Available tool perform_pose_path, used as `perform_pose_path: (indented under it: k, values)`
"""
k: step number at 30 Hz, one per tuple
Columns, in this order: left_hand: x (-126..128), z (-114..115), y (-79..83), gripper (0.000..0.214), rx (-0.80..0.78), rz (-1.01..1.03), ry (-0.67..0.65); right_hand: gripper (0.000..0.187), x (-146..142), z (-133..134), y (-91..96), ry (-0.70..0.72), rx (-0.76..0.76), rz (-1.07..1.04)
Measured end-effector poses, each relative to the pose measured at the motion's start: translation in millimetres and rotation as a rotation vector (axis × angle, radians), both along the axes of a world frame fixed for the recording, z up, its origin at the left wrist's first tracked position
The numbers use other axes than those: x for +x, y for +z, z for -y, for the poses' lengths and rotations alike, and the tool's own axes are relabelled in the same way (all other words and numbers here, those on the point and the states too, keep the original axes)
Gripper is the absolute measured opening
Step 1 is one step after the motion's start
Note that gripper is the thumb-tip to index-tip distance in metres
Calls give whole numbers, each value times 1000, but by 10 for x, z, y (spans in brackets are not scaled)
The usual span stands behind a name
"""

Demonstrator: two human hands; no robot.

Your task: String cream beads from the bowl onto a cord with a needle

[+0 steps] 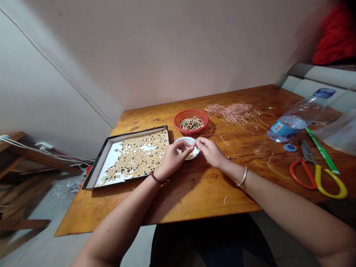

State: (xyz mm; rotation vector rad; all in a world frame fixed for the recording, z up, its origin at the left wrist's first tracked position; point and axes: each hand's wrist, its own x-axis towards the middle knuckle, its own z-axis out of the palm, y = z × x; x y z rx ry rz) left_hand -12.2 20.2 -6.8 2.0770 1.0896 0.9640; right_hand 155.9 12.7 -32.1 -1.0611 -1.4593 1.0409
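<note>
My left hand (175,154), with a dark red bead bracelet at the wrist, is closed in a pinch over a small white bowl (182,140). What it pinches is too small to make out. Facing it, fingertips almost touching, my right hand (210,151) pinches a thin string (205,135) at the bowl's right rim. A metal bangle circles that wrist. Some small beads (190,155) lie in the bowl, partly hidden by my fingers. Left of the hands is a black-edged tray (114,138) spread with many pale beads (144,157) and a few dark ones.
A red basket (175,122) of beaded strands stands behind the bowl. Loose pink cord (236,113) lies to its right. Farther right are a plastic bottle (290,124), its blue cap (290,147), red-and-yellow scissors (315,178) and a green strip (324,152). A wall rises behind the table (200,200).
</note>
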Motion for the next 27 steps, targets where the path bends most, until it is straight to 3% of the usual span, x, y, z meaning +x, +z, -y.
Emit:
perform_pose_path:
  k: [5, 9, 14, 19, 23, 27]
  values:
    - [5, -3, 4, 22, 1, 18, -12, 23, -23, 20, 73, 49, -199, -235]
    - [17, 4, -14, 20, -65, 118, -15, 21, -46, 82, 173, 91, -289, -291]
    - [15, 1, -35, 26, -123, 250, 14, 14, -64, 104, 180, 128, -270, -236]
    - [-8, -5, -39, 27, -55, 170, 55, 20, -77, 54, 112, 101, -171, -232]
    - [22, -2, -50, 30, -14, 158, 73, 31, -61, 30, 60, 113, -130, -67]
    - [-104, -82, 91, 26, 50, -8, 96, 37, -49, 25, 44, 123, -134, -62]
